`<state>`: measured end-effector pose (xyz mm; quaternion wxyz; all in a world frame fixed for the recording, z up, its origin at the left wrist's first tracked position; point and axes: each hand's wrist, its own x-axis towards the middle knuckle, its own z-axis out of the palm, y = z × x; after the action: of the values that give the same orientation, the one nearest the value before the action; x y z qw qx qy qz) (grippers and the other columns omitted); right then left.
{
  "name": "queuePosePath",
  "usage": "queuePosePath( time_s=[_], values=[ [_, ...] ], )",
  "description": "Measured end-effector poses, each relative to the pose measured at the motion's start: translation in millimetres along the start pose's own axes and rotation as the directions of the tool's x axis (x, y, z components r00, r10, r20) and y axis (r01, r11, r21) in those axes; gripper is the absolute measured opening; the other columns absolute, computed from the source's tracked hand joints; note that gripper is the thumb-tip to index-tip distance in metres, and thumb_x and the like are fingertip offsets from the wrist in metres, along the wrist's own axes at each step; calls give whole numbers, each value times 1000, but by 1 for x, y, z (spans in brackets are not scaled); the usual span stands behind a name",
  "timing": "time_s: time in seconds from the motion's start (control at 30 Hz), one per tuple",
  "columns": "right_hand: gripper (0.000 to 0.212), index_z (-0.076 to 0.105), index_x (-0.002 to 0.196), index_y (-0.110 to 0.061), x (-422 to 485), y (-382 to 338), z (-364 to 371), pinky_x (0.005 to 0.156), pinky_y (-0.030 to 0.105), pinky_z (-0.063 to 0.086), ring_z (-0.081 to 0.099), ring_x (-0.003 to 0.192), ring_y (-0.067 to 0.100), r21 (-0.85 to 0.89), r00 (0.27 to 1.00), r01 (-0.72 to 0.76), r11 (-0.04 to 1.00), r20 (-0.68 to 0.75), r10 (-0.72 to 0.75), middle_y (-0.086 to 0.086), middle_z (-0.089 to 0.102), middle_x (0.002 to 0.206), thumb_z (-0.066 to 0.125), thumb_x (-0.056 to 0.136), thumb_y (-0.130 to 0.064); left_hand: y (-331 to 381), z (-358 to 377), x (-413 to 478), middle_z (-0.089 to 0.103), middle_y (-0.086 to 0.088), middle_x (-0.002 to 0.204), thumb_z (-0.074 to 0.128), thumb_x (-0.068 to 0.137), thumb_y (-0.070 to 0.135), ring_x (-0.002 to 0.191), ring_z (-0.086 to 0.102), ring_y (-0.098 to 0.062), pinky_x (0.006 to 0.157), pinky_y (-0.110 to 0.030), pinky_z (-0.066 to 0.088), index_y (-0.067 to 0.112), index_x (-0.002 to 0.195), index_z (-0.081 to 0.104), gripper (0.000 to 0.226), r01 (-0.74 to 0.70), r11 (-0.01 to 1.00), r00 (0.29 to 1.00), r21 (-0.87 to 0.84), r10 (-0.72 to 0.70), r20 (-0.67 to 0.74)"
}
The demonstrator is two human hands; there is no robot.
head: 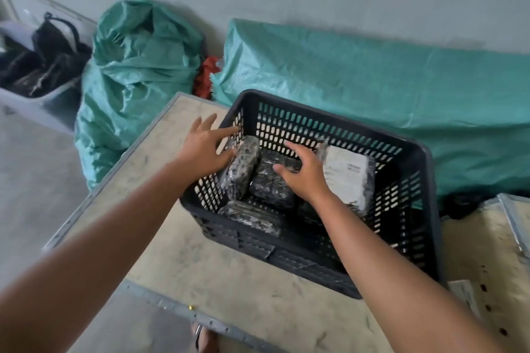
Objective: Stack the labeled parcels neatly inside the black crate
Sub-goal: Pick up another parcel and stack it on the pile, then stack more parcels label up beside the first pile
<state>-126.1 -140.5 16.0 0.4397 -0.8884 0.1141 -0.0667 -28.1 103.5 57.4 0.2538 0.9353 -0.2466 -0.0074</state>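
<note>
A black slotted crate (407,226) stands on a beige table (183,261). Inside lie several parcels wrapped in black film. One leans on its edge at the left wall (241,169). A second parcel (269,186) lies flat in the middle. Another with a white label (348,180) tilts against the right side, and one more (252,218) lies by the near wall. My left hand (205,149) hovers over the crate's left rim with its fingers spread, touching the leaning parcel. My right hand (304,172) is inside the crate, with its fingers curled over the middle parcel's far end.
A stuffed green sack (137,71) stands on the floor behind the table's left corner. A long green-covered bundle (372,86) runs along the wall behind the crate. A grey bin of dark items (34,66) sits at far left. A second table edge (513,223) shows at right.
</note>
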Motion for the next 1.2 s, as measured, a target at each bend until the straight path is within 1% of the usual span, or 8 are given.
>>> queuePosePath(
  time_s=[0.17, 0.4, 0.57, 0.77, 0.83, 0.9, 1.03, 1.2],
  values=[
    [84, 47, 156, -18, 23, 23, 37, 121, 43, 29, 33, 150, 31, -196, 978, 2, 981, 205, 39, 15, 41, 160, 87, 83, -29, -9, -6, -9, 73, 3, 120, 78, 88, 22, 109, 70, -20, 98, -39, 55, 46, 132, 63, 53, 134, 881, 989, -453, -145, 11],
    [114, 23, 163, -39, 23, 59, 107, 125, 56, 13, -7, 156, 46, -579, 883, 41, 814, 402, 241, 19, -5, 170, 93, 73, -38, -47, 9, -36, 71, 11, 120, 74, 90, 10, 87, 66, 2, 77, -14, 53, 48, 133, 62, 59, 208, 812, 974, -546, -220, 44],
    [124, -8, 162, -45, 15, 72, 129, 125, 54, 15, -18, 153, 47, -745, 850, 134, 653, 425, 311, 18, -25, 168, 74, 86, 9, -59, 18, -42, 63, 36, 108, 76, 86, 6, 63, 58, 7, 59, -11, 48, 50, 133, 62, 66, 233, 801, 972, -551, -213, 101],
    [117, 5, 163, -45, 29, 49, 156, 123, 52, 25, -9, 155, 44, -691, 823, 114, 714, 469, 322, 13, -11, 172, 75, 85, 7, -89, 15, -46, 66, 28, 110, 73, 86, -2, 64, 59, -1, 59, -16, 50, 47, 136, 60, 71, 302, 765, 952, -569, -274, 138],
    [107, 23, 164, -36, 35, 42, 154, 113, 46, 44, 33, 148, 44, -659, 816, 81, 748, 474, 329, 16, 21, 167, 85, 81, -7, -94, 18, -47, 70, 19, 112, 71, 85, -4, 59, 56, -3, 55, -17, 48, 46, 137, 61, 72, 316, 757, 948, -572, -279, 154],
    [87, 48, 153, -18, 36, 39, 149, 79, 33, 58, 69, 93, 21, -614, 834, 52, 788, 460, 304, 7, 64, 121, 89, 77, -14, -99, 23, -50, 73, 10, 112, 70, 85, -5, 55, 52, -1, 52, -16, 47, 45, 136, 61, 72, 328, 747, 944, -579, -286, 166],
    [88, 45, 155, -35, 37, 35, 137, 46, 25, 42, 51, 47, 9, -475, 901, 134, 870, 424, 93, -4, 67, 70, 82, 79, -11, -108, 28, -56, 74, 3, 112, 72, 86, -4, 56, 51, -5, 53, -18, 48, 47, 135, 60, 72, 359, 730, 932, -582, -313, 182],
    [69, 49, 147, -50, 46, 23, 117, 45, 21, 32, 50, 50, 9, -424, 935, 117, 898, 351, 44, -2, 70, 72, 70, 87, -23, -110, 25, -47, 72, 9, 115, 77, 83, -2, 67, 59, -4, 59, -16, 51, 55, 130, 58, 76, 354, 731, 933, -584, -317, 169]
  ],
)
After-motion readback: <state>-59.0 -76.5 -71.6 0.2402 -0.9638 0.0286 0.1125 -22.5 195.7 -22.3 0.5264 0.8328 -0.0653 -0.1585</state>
